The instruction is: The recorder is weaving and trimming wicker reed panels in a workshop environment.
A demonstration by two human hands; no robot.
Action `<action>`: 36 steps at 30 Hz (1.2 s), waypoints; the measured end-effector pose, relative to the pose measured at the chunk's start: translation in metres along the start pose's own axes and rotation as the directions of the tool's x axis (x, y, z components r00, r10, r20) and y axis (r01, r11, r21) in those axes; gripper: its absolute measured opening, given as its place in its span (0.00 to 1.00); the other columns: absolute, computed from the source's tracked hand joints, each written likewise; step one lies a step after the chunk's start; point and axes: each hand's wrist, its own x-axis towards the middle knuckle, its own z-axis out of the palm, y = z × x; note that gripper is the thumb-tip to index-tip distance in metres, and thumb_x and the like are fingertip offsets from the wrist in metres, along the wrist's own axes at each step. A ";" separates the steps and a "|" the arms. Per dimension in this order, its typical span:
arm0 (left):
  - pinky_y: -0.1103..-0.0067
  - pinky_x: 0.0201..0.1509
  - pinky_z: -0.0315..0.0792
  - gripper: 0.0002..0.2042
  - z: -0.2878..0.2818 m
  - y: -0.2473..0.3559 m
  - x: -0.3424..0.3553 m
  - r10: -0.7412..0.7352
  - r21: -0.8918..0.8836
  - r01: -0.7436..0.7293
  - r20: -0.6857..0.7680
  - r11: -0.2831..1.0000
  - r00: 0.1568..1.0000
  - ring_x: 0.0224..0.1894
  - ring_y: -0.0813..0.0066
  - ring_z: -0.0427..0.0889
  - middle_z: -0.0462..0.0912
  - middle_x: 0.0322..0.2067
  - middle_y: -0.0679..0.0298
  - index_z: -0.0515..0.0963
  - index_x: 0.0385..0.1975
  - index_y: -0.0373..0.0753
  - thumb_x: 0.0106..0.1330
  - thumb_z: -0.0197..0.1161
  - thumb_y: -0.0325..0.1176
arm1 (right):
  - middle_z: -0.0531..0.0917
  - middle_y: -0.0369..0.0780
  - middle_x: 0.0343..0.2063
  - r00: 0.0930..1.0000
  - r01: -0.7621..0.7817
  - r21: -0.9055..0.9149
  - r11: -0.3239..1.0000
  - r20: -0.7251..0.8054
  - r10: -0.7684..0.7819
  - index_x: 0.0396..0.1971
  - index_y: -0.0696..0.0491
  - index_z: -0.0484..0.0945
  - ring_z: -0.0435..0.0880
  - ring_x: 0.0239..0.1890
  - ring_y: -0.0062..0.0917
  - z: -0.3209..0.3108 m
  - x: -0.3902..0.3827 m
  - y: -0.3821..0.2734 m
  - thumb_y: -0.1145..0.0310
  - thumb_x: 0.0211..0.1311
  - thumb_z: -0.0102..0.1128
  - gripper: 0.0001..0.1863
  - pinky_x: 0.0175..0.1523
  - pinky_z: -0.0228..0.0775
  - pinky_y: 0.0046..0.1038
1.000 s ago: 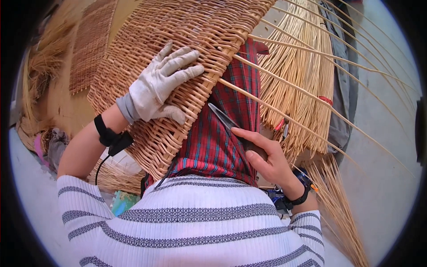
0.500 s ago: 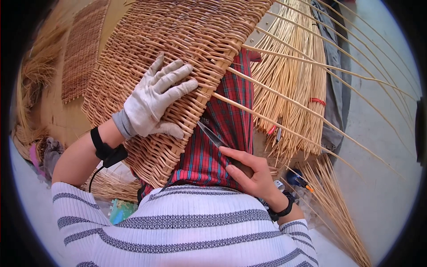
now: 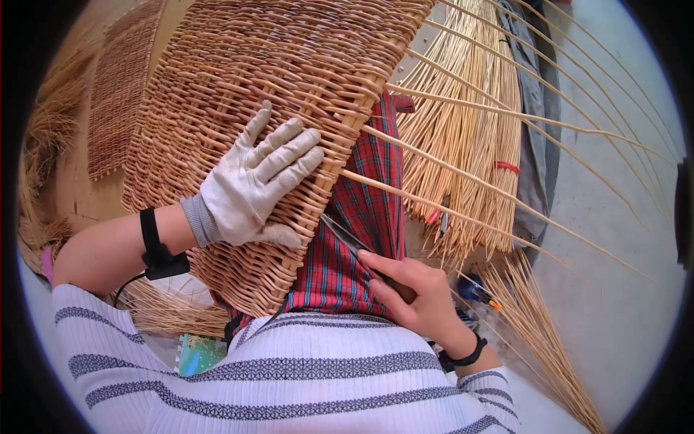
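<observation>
A brown woven wicker panel [image 3: 217, 116] lies slanted across the red checked cloth [image 3: 340, 267] on my lap. My gloved left hand [image 3: 253, 177] is spread flat on the weave, near its right edge, with its fingers apart. My bare right hand [image 3: 416, 289] is closed around the dark handle of a pointed knife [image 3: 345, 237]. The blade's tip is close by the panel's lower right edge; whether it touches the wicker I cannot tell. Several long pale willow rods [image 3: 448, 170] stick out of that edge toward the right.
A big bundle of peeled rods [image 3: 463, 130], tied with a red band, lies on grey cloth [image 3: 538, 145] at the right. Loose rods [image 3: 538, 325] lie lower right beside a blue and orange tool [image 3: 477, 291]. Another woven panel [image 3: 123, 87] is at the far left.
My left hand has moved slightly down, still flat on the panel, and its elbow has swung outward. The panel has shifted a little left in the view. The knife stays in my right hand.
</observation>
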 end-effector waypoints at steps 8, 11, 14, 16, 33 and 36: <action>0.48 0.86 0.38 0.58 0.003 0.000 -0.001 -0.004 -0.065 -0.001 -0.075 0.998 0.997 0.83 0.53 0.53 0.62 0.78 0.52 0.63 0.77 0.36 0.54 0.59 0.78 | 0.74 0.36 0.17 0.987 0.137 -0.179 0.974 0.109 -0.119 0.61 0.43 0.86 0.74 0.16 0.23 -0.015 0.014 -0.011 0.75 0.59 0.73 0.27 0.23 0.67 0.27; 0.45 0.85 0.38 0.59 -0.001 -0.005 -0.002 0.031 -0.059 -0.035 -0.067 0.998 0.997 0.82 0.48 0.54 0.62 0.77 0.47 0.63 0.76 0.32 0.56 0.58 0.78 | 0.75 0.35 0.17 0.981 0.170 -0.264 0.949 0.138 -0.137 0.64 0.39 0.84 0.75 0.16 0.26 -0.012 0.017 -0.009 0.71 0.60 0.72 0.29 0.23 0.70 0.30; 0.45 0.85 0.39 0.58 -0.002 -0.006 -0.004 0.037 -0.060 -0.041 -0.066 0.997 0.997 0.82 0.49 0.54 0.62 0.77 0.48 0.64 0.76 0.33 0.56 0.58 0.78 | 0.76 0.37 0.18 0.989 0.055 0.061 0.997 0.136 -0.063 0.63 0.41 0.84 0.78 0.19 0.29 -0.004 0.018 0.002 0.72 0.61 0.71 0.28 0.25 0.71 0.30; 0.45 0.85 0.40 0.58 0.001 -0.005 -0.003 0.044 -0.099 -0.052 -0.089 0.994 0.995 0.82 0.49 0.54 0.63 0.77 0.49 0.65 0.76 0.33 0.55 0.59 0.78 | 0.80 0.38 0.21 0.959 -0.225 0.355 0.908 0.248 0.140 0.64 0.44 0.84 0.79 0.20 0.26 -0.007 0.017 0.005 0.72 0.62 0.70 0.27 0.27 0.71 0.29; 0.43 0.84 0.43 0.55 -0.005 -0.003 0.003 0.039 -0.124 -0.052 -0.102 0.991 0.994 0.81 0.47 0.58 0.66 0.75 0.49 0.67 0.74 0.33 0.56 0.61 0.76 | 0.75 0.29 0.18 0.941 -0.228 0.548 0.805 0.337 0.037 0.61 0.54 0.84 0.73 0.18 0.13 -0.017 0.054 0.027 0.71 0.74 0.61 0.19 0.25 0.63 0.19; 0.43 0.84 0.43 0.54 -0.001 -0.004 -0.001 0.043 -0.107 -0.054 -0.107 0.993 0.993 0.81 0.47 0.57 0.67 0.75 0.47 0.67 0.73 0.32 0.60 0.57 0.77 | 0.73 0.30 0.16 0.941 0.262 0.162 0.951 0.178 -0.289 0.60 0.49 0.86 0.71 0.16 0.14 -0.010 0.058 0.033 0.71 0.69 0.67 0.20 0.23 0.62 0.21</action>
